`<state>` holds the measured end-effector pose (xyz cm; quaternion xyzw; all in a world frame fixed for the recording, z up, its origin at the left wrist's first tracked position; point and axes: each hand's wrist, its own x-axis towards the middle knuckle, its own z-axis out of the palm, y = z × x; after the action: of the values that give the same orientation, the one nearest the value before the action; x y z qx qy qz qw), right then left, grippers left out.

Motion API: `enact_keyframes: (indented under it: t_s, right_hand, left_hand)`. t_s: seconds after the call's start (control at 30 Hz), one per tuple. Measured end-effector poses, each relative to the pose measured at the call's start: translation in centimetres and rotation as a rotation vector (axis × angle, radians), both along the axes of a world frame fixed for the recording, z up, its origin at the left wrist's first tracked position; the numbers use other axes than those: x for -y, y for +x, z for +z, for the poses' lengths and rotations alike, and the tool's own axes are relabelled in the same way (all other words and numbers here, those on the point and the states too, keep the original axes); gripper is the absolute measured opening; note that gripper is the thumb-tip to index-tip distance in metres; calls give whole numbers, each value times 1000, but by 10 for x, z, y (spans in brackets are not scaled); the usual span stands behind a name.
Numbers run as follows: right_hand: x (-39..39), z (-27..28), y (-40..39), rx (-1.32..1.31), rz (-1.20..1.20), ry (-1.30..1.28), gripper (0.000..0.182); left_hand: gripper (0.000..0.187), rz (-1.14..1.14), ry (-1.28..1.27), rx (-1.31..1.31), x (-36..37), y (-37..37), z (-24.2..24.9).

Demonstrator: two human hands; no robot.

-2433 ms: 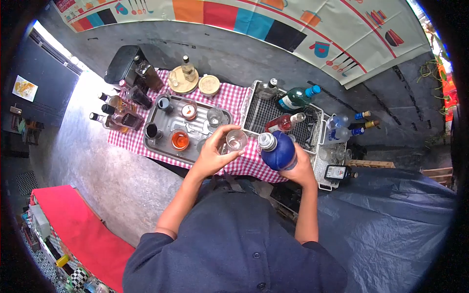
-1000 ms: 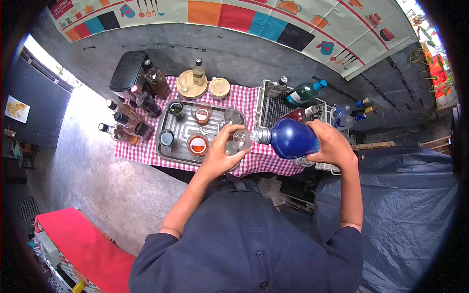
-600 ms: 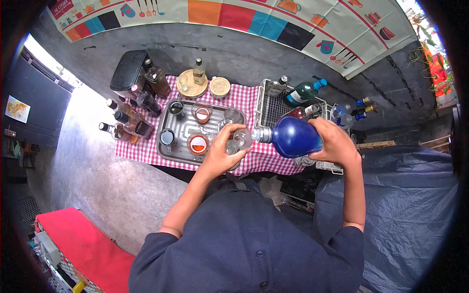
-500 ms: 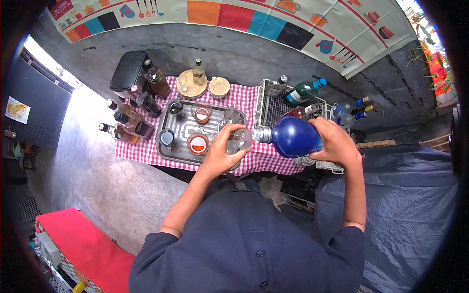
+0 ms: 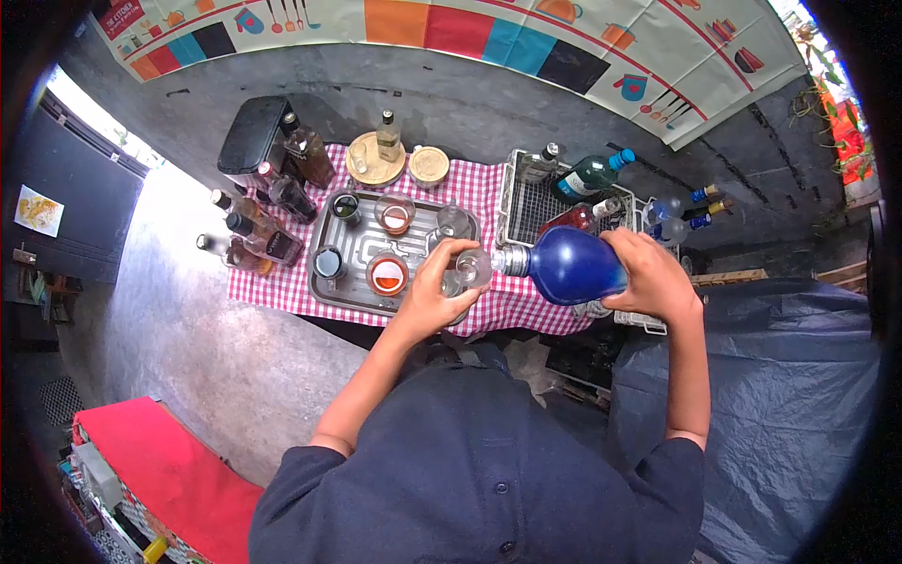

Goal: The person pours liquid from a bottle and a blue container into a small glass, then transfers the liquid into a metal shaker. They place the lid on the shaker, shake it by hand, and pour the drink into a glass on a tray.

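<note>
In my left hand (image 5: 438, 299) is a small clear glass (image 5: 474, 269), gripped between thumb and fingers. My right hand (image 5: 658, 274) is wrapped round the base of a round blue bottle (image 5: 575, 267). The bottle lies nearly sideways, its silver neck at the rim of the glass; whether liquid is flowing cannot be made out. Beyond my left hand, a metal tray (image 5: 365, 246) holds glasses, among them a glass with reddish-amber drink (image 5: 387, 274) and a dark-looking glass (image 5: 329, 264). An empty-looking clear glass (image 5: 453, 223) stands near my left fingers.
Several bottles (image 5: 274, 242) stand at the left of the checkered tablecloth (image 5: 460, 180). A wooden board (image 5: 362, 148) carries a small bottle. At the right, a wire basket (image 5: 505, 209) holds a green bottle (image 5: 575, 184) and others. Dark plastic sheeting (image 5: 752, 376) covers something at my right.
The view has shifted slightly, so everything sits a little further right. Both hands keep their hold on the glass and the bottle, with the neck still at the glass.
</note>
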<state>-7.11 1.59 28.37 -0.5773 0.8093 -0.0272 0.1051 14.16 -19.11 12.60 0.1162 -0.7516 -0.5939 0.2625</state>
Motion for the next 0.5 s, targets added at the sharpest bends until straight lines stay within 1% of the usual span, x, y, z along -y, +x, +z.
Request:
enact_keyframes:
  t_s: [0.23, 0.33, 0.5]
  right_hand:
    - [-1, 4, -2, -29, 27, 10, 72]
    - [-1, 6, -3, -22, 11, 31, 67]
    - [-6, 10, -5, -33, 7, 33, 68]
  left_hand:
    - [50, 5, -18, -9, 0, -2, 0]
    - [57, -44, 71, 57, 0, -3, 0]
    - [56, -77, 74, 50, -2, -9, 1]
